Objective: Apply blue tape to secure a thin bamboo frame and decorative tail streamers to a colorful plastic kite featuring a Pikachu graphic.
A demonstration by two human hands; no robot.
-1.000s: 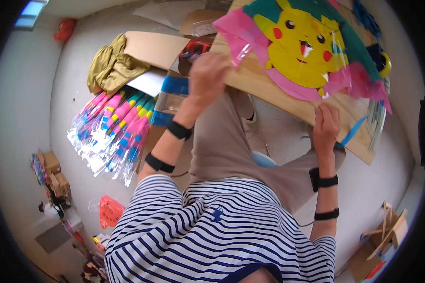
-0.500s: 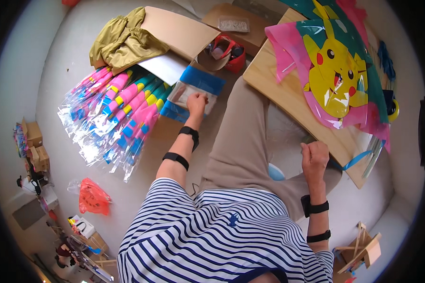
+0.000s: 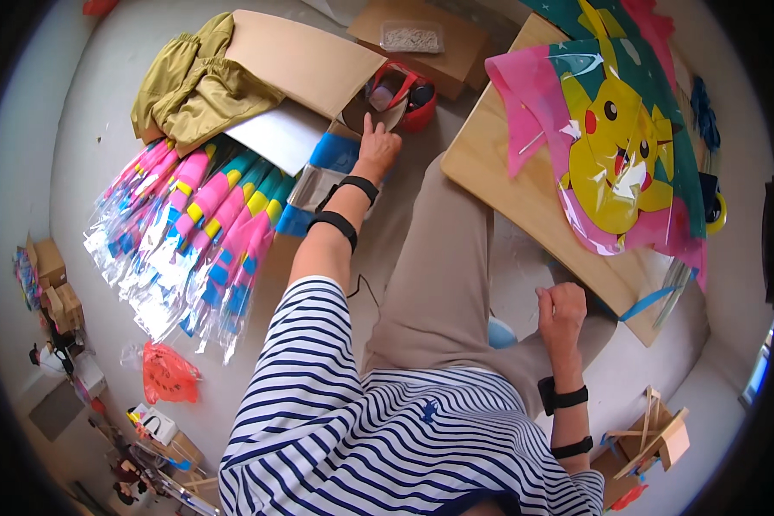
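My left hand (image 3: 378, 150) reaches forward with its index finger stretched out and the others partly bent; I see nothing in it. Its fingertip is nearest a brown round-edged thing (image 3: 353, 113) beside a red bag (image 3: 421, 113) with bottle-like items inside. Below that hand lies a blue-edged clear packet (image 3: 335, 153), partly hidden by my wrist. My right hand (image 3: 563, 311) is closed in a loose fist above my leg, near the wooden board's edge, with nothing visible in it. On the wooden board (image 3: 499, 176) lies a pink and green sheet with a yellow cartoon figure (image 3: 619, 155), shiny like plastic.
Pink, blue and yellow bundles in clear sleeves (image 3: 193, 232) fan out at the left. An olive garment (image 3: 206, 86) drapes over a cardboard box (image 3: 301, 52). A clear tray (image 3: 411, 37) sits on another box. A red plastic bag (image 3: 169, 372) lies on the floor.
My left hand has moved forward from over the blue-edged packet toward the red bag, and its index finger has straightened. My right hand has dropped slightly nearer my body, still closed.
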